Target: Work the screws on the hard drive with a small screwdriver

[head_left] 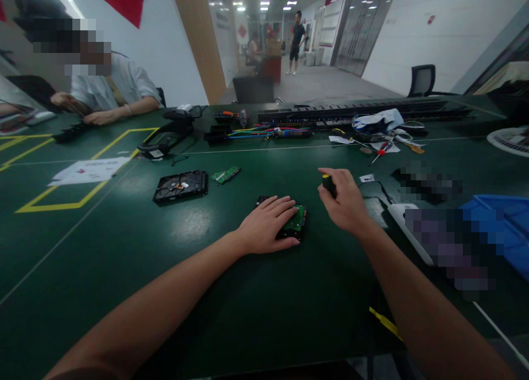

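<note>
My left hand (270, 223) lies flat across a hard drive (294, 219), fingers stretched over its green circuit board and thumb along the near edge. Much of the drive is hidden under the palm. To the right of it, raised off the drive, my right hand (345, 201) is closed round a screwdriver (328, 184) with a black and yellow handle; its shaft cannot be made out. A second hard drive (182, 186) rests on the green table to the left, and a loose green circuit board (226, 175) lies beside it.
Cables (268, 133), a power drill (243, 117) and a small red screwdriver (381, 153) lie along the back. At right are a white power strip (409, 231) and a blue bin (504, 225). A co-worker (124, 82) sits at the far left, near papers (88, 170).
</note>
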`<state>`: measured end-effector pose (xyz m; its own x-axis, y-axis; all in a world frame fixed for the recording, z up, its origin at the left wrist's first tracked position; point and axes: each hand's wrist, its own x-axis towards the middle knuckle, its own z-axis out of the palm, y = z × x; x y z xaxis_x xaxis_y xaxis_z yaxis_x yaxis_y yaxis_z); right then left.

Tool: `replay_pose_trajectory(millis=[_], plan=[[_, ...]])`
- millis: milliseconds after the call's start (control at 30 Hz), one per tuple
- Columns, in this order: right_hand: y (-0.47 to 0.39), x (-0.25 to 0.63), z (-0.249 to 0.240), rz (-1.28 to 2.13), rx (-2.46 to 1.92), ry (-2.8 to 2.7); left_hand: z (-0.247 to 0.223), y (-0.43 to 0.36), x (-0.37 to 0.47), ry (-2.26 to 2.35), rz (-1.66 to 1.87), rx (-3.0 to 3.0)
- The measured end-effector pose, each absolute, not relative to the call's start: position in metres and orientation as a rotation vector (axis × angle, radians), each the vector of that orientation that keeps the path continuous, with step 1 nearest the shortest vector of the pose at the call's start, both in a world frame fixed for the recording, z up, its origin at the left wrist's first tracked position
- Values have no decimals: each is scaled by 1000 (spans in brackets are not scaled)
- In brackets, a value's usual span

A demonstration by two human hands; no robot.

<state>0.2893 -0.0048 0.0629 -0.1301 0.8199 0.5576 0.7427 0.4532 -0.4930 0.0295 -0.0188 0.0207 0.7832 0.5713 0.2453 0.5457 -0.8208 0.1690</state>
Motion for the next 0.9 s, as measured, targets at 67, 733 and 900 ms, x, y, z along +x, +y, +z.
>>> replay_pose_trajectory(millis=[67, 733, 900], plan=[[-4, 290, 63, 82, -1262, -1784, 21, -19, 30, 915, 427, 2897], [-6, 282, 50, 103, -1151, -1916, 21, -20, 30, 926, 416, 2919], [-3, 282, 45, 120, -1216, -1843, 21, -19, 30, 948, 393, 2926]])
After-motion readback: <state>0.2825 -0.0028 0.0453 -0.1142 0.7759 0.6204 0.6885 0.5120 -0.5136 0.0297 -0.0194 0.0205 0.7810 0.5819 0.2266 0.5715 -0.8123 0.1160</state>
